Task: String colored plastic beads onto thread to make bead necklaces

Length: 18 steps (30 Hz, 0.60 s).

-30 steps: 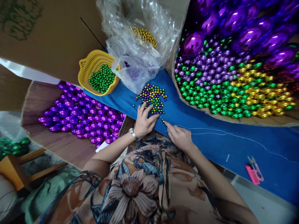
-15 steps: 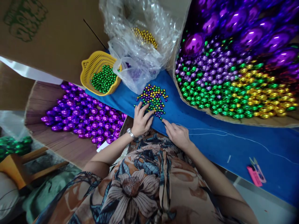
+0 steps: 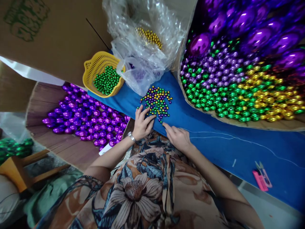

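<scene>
A loose pile of small shiny purple, gold and green beads [image 3: 158, 97] lies on the blue cloth [image 3: 209, 143]. My left hand [image 3: 143, 124], with a watch at the wrist, rests at the pile's near left edge, fingers apart and fingertips on or close to the beads. My right hand [image 3: 177, 136] is closed in a pinch at the near edge of the pile. From its fingertips a thin needle [image 3: 157, 118] points toward the beads, with a few beads at its base. White thread [image 3: 209, 132] trails rightward from this hand across the cloth.
A yellow basket [image 3: 89, 71] of green beads stands at left, beside a clear plastic bag [image 3: 133, 51] holding gold and purple beads. Large cartons of shiny balls flank the table, with a cardboard rim [image 3: 205, 113] at right. Pink-handled snips [image 3: 260, 179] lie far right.
My right hand has shifted slightly left, toward my left hand. More of the thin needle shows between the hands. My left hand has moved a little left.
</scene>
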Each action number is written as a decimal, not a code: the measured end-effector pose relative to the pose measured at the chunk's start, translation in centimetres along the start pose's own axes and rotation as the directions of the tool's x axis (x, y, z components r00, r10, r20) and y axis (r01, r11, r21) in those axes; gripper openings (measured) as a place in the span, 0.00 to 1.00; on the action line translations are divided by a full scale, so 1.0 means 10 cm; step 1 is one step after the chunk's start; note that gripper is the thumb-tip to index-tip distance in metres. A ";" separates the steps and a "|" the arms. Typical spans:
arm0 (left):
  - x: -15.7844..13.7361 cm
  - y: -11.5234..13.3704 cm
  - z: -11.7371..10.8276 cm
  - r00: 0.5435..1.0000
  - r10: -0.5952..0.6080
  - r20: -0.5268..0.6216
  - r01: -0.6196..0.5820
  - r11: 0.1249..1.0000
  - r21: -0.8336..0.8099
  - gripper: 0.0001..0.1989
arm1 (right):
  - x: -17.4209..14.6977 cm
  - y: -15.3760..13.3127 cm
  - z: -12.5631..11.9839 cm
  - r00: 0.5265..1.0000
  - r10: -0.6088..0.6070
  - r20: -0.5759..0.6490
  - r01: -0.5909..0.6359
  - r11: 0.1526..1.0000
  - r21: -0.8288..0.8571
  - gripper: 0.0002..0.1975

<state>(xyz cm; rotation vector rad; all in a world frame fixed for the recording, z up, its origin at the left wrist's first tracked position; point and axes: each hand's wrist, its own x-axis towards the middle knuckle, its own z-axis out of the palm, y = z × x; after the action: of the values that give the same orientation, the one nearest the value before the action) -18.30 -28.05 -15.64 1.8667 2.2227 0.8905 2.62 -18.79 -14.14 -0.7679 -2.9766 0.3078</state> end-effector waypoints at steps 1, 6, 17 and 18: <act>0.00 0.00 0.00 1.000 0.000 -0.002 0.000 1.000 -0.003 0.12 | 0.01 0.00 0.00 1.000 -0.002 0.002 0.002 1.000 0.003 0.20; 0.00 0.01 0.00 0.999 0.026 -0.036 -0.026 1.000 -0.007 0.11 | 0.04 0.00 -0.02 1.000 0.003 0.012 -0.003 1.000 0.007 0.20; 0.02 0.00 -0.02 1.000 0.010 -0.003 -0.010 1.000 -0.013 0.11 | 0.05 0.01 0.03 0.998 -0.061 0.028 0.062 0.998 -0.032 0.21; 0.01 0.00 -0.02 1.000 0.014 -0.003 -0.014 1.000 -0.017 0.10 | 0.05 0.01 0.04 0.998 -0.061 0.033 0.062 0.997 -0.034 0.21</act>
<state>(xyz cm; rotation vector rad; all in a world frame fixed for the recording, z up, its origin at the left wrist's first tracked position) -18.41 -27.98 -15.46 1.8768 2.1999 0.9121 2.16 -18.56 -14.52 -0.6791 -3.0357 0.2683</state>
